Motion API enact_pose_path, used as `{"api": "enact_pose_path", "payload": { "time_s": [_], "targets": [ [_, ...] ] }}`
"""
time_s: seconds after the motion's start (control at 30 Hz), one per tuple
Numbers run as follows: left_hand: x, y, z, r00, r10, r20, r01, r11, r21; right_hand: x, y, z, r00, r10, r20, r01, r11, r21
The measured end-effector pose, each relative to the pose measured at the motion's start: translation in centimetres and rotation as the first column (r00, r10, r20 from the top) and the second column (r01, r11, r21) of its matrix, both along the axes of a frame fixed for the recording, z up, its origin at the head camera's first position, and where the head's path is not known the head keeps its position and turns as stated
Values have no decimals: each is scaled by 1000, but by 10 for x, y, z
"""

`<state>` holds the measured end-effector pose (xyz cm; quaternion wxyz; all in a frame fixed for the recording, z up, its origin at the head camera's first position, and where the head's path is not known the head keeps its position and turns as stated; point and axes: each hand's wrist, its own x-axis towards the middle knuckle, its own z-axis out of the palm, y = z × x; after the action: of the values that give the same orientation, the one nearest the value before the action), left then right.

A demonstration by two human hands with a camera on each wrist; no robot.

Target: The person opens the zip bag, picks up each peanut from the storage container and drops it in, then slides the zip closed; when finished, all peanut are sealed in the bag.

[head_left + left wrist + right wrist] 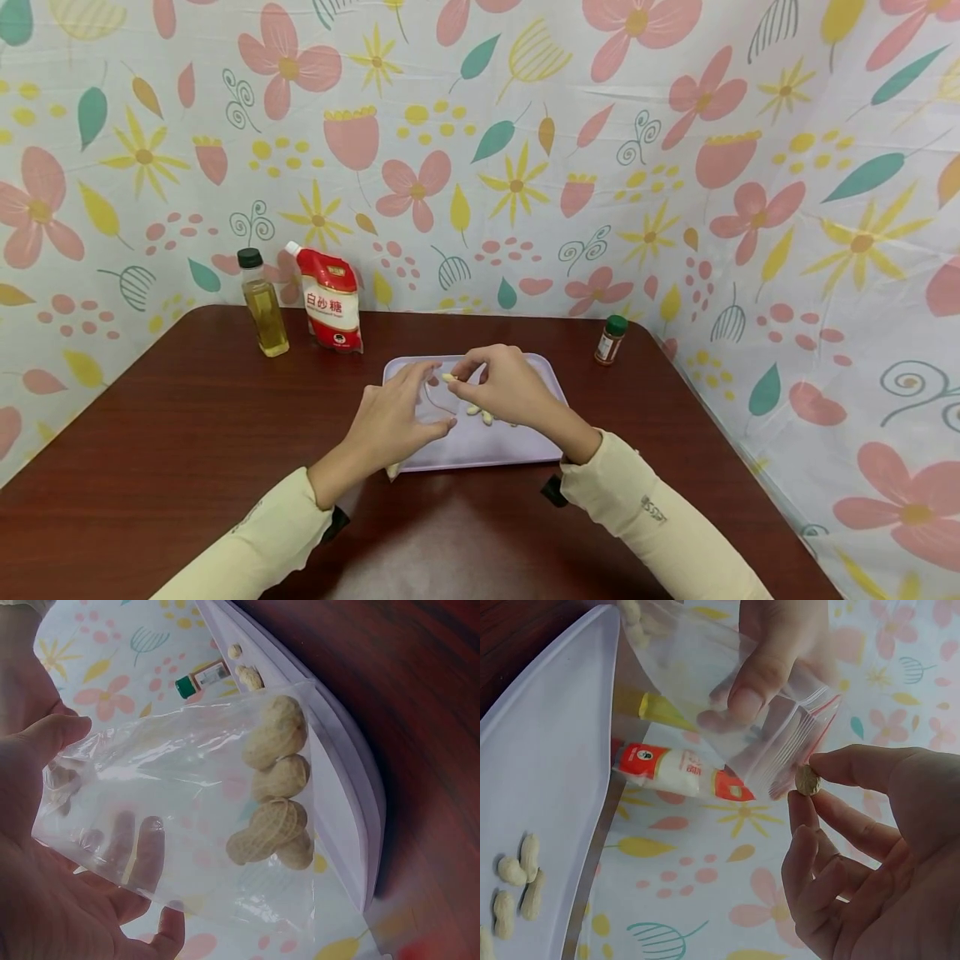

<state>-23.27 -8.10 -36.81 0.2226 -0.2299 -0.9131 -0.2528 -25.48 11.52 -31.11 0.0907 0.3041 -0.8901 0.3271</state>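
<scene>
Above the pale lilac tray (480, 452), a person's left hand (393, 421) holds a clear zip-lock bag (187, 765) near its mouth, thumb and fingers set well apart in a wide grip. Toward the bottom of the bag lies a small cluster of unshelled peanuts (282, 778), seen through the plastic. The right hand (513, 387) pinches a single peanut (808, 781) between thumb and fingertips, a narrow grip, right beside the red-lined zip strip (821, 724) of the bag; whether that peanut touches the plastic I cannot tell. On the tray lie more loose peanuts (532, 896), several of them close together and partly hidden by the right hand in the head view. Cream sleeves (660, 529) cover both forearms. At the back left of the dark reddish-brown table (150, 442) stand a bottle of yellow oil (266, 315) with a dark green cap and, to its right, a red and white pouch of white granulated sugar (330, 304) with a white spout. Near the back right corner stands a small green-capped spice jar (610, 342). Behind the table hangs a white cloth (420, 75) printed with pink flowers, yellow blooms and teal leaves
</scene>
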Motion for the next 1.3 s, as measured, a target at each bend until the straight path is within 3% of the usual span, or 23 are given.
{"api": "enact_pose_path", "payload": {
  "time_s": [0.6,1.0,1.3],
  "targets": [
    [-2,0,0,1000,-11,-27,11,1000,-5,1,7,-3,999,7,43,-6,1000,-16],
    [-2,-2,-1,999,-25,-38,25,1000,7,-3,31,-19,999,31,38,-30,999,-34],
    [-1,-1,-1,999,-13,-29,13,1000,2,-11,55,-37,995,23,100,-22,1000,-13]
  ]
}}
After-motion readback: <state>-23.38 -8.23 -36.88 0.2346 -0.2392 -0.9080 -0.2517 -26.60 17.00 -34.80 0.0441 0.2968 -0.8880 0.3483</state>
